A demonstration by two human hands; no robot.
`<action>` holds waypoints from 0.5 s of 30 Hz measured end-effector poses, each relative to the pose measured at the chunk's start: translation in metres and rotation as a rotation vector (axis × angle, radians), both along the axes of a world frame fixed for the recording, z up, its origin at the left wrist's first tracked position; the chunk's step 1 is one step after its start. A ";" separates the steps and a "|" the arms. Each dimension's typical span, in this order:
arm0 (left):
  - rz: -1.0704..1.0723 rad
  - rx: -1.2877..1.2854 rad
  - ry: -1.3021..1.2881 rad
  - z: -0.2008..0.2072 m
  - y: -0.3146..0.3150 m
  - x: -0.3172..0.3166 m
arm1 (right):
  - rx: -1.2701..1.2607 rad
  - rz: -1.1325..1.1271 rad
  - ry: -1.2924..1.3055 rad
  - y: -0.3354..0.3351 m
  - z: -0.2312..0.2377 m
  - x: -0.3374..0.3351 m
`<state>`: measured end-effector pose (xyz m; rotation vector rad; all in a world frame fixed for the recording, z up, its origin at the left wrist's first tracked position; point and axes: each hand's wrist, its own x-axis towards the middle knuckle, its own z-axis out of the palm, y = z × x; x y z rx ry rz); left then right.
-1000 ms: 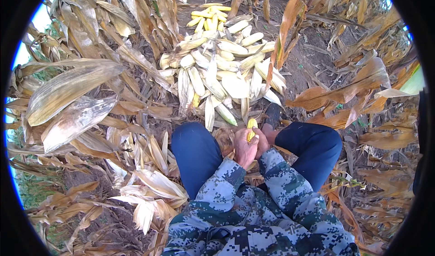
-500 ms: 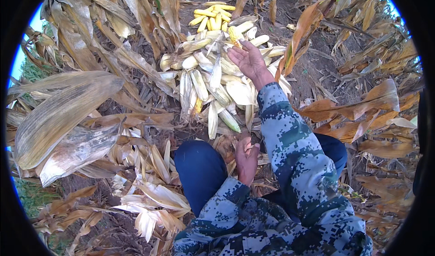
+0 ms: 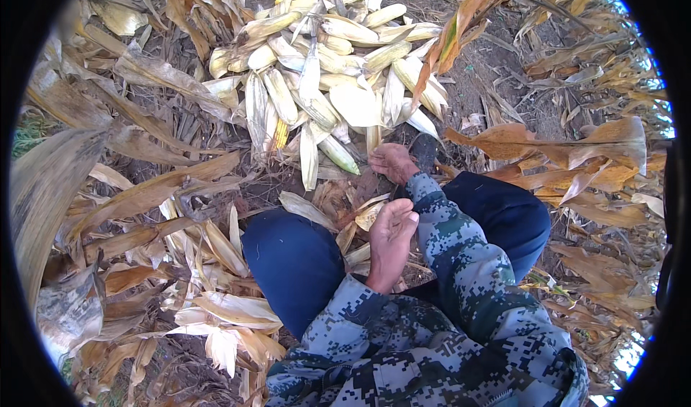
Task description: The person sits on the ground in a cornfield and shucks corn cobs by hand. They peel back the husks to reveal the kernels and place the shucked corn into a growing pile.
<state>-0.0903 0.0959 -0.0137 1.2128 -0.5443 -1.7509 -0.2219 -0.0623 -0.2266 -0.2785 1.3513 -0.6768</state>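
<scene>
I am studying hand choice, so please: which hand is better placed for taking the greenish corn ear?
Probably the right hand: it is closer to the greenish corn ear at the near edge of the pile. The left hand is farther away; neither visibly holds anything.

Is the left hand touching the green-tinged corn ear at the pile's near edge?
Apart. The head view shows littered ground between the left hand and the green-tinged corn ear, which lies farther forward.
</scene>
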 end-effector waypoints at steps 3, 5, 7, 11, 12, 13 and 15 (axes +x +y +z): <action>0.005 0.018 0.039 0.000 0.000 0.002 | 0.074 -0.069 0.040 0.019 -0.014 -0.018; -0.007 0.032 0.063 0.005 -0.002 0.004 | 0.068 -0.101 0.125 0.017 -0.022 -0.028; -0.011 0.027 0.081 0.004 -0.001 0.006 | 0.065 -0.150 0.165 0.009 -0.028 -0.036; -0.030 0.064 0.112 0.011 -0.006 0.008 | -0.003 -0.197 0.190 -0.016 -0.045 -0.054; -0.025 0.077 0.111 0.010 -0.007 0.009 | -0.034 -0.201 0.196 -0.024 -0.048 -0.050; -0.021 0.091 0.110 0.010 -0.007 0.010 | -0.064 -0.205 0.203 -0.032 -0.051 -0.048; -0.018 0.120 0.110 0.009 -0.008 0.009 | -0.093 -0.206 0.265 -0.048 -0.060 -0.044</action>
